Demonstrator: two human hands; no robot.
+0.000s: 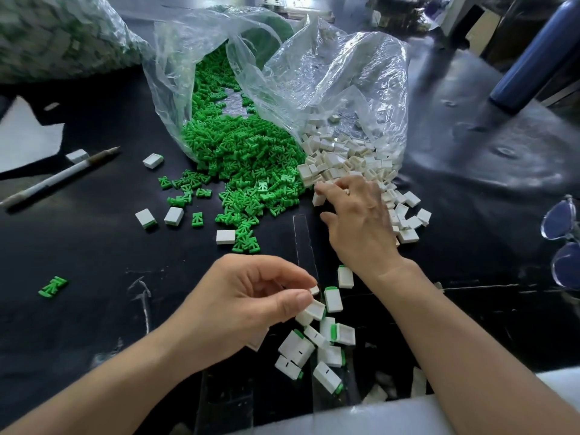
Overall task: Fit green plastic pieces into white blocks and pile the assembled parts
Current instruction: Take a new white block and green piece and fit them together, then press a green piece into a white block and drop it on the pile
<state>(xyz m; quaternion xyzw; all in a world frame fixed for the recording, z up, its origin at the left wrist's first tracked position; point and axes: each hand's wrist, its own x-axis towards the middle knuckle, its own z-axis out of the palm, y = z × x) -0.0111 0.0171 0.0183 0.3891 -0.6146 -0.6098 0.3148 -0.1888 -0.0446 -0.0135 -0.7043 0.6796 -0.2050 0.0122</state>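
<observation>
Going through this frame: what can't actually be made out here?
- Head view: whether the right hand grips any of the loose white blocks; its own back hides the fingertips.
- Whether the white block pinched by the left hand is already assembled; fingers cover most of it.
- Far-left bag: blurred, cut off by the edge, contents unclear.
- Blue cylinder: cut off by the top edge.
</observation>
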